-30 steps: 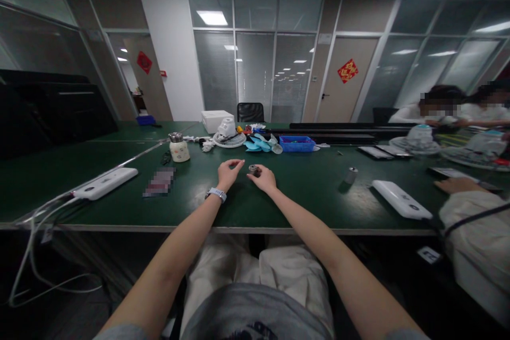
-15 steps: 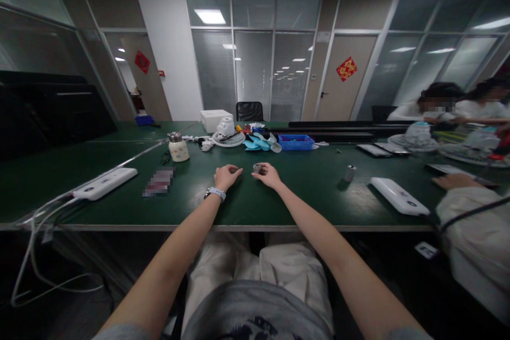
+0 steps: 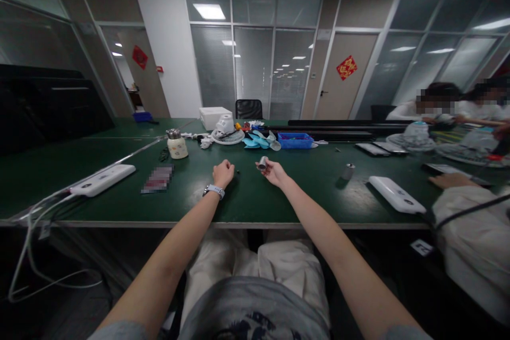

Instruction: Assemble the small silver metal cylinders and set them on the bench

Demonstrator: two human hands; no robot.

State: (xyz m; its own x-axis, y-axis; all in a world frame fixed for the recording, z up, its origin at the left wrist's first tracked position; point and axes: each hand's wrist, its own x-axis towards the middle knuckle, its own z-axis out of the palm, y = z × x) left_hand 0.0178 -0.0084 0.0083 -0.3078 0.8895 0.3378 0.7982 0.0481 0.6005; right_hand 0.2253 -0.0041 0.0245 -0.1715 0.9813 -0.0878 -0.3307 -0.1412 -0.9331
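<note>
A small silver metal cylinder (image 3: pixel 262 162), tilted, is held in the fingertips of my right hand (image 3: pixel 274 173), just above the green table (image 3: pixel 255 207). To its left my left hand (image 3: pixel 223 173), with a watch (image 3: pixel 214 191) on the wrist, is closed with curled fingers; what they hold, if anything, is hidden. A tiny dark piece (image 3: pixel 238 171) lies on the table beside those fingers. A second silver cylinder (image 3: pixel 349 171) stands upright farther right.
Behind my hands are blue fan blades (image 3: pixel 261 141), a white fan grille (image 3: pixel 228 137) and a blue tray (image 3: pixel 295 141). A patterned bottle (image 3: pixel 177 146) stands left. White power strips (image 3: pixel 104 179) lie at both sides. A co-worker's sleeve (image 3: pixel 462 207) rests at the right.
My right hand has turned and lifted the cylinder, tipping it. My left hand has curled its fingers and drawn slightly left, exposing the tiny dark piece.
</note>
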